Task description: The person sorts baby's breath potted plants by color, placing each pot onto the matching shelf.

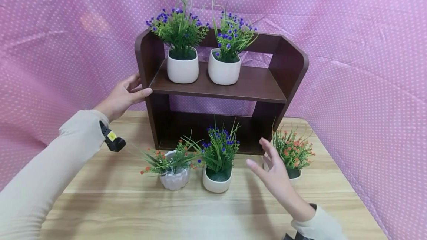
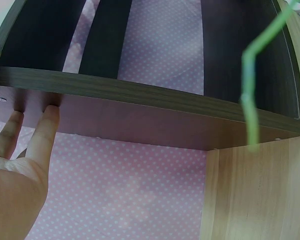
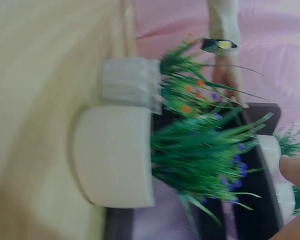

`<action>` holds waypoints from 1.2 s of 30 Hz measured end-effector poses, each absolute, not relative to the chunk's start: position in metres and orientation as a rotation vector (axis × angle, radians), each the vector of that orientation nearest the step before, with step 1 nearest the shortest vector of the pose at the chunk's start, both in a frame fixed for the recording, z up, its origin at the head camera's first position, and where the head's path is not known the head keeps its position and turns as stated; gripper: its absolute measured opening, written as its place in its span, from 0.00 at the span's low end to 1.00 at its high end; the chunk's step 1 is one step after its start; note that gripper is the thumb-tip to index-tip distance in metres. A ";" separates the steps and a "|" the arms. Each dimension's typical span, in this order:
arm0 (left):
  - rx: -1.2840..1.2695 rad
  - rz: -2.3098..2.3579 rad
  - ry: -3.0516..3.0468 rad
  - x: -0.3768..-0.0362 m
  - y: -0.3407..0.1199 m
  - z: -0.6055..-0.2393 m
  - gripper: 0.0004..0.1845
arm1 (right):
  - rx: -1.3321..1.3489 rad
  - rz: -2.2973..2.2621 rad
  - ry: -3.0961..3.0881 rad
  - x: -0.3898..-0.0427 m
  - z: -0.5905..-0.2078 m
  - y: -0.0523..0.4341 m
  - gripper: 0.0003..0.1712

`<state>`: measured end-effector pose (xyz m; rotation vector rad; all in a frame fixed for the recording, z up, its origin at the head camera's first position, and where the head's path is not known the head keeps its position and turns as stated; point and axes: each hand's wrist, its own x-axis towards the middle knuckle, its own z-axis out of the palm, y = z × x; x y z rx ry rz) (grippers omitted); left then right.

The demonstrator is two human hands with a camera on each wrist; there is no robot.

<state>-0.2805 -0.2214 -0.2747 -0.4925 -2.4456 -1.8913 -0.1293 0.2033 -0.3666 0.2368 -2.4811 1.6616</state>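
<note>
My left hand (image 1: 118,97) holds the left side panel of a dark brown two-tier shelf (image 1: 220,93). Its thumb lies at the front edge, and in the left wrist view its fingers (image 2: 42,135) press the panel's outer face. Over the table's right part hovers my right hand (image 1: 275,175), fingers spread and holding nothing. Left of it stands a blue-flowered plant in a white pot (image 1: 217,184). Just behind it, an orange-flowered plant (image 1: 293,151) is partly hidden. A second orange-flowered plant in a ribbed white pot (image 1: 175,180) stands farther left.
Two blue-flowered plants in white pots, one left (image 1: 182,67) and one right (image 1: 224,69), stand on the upper tier. The shelf rests on a light wooden table (image 1: 160,214). Pink dotted cloth (image 1: 360,66) hangs behind and at both sides.
</note>
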 end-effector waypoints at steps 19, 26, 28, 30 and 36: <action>-0.495 -1.891 -2.449 -0.280 -0.223 -0.274 0.39 | 0.141 1.873 -2.483 -0.115 -0.428 0.180 0.49; -0.505 -1.902 -2.430 -0.282 -0.222 -0.276 0.38 | 0.103 1.967 -2.505 -0.114 -0.434 0.168 0.50; -0.510 -1.907 -2.425 -0.281 -0.222 -0.276 0.38 | 0.130 1.995 -2.502 -0.114 -0.436 0.165 0.49; -0.514 -1.910 -2.421 -0.281 -0.222 -0.276 0.38 | 0.161 2.015 -2.500 -0.114 -0.438 0.163 0.48; -0.526 -1.908 -2.415 -0.281 -0.222 -0.277 0.37 | 0.184 2.006 -2.528 -0.117 -0.446 0.157 0.43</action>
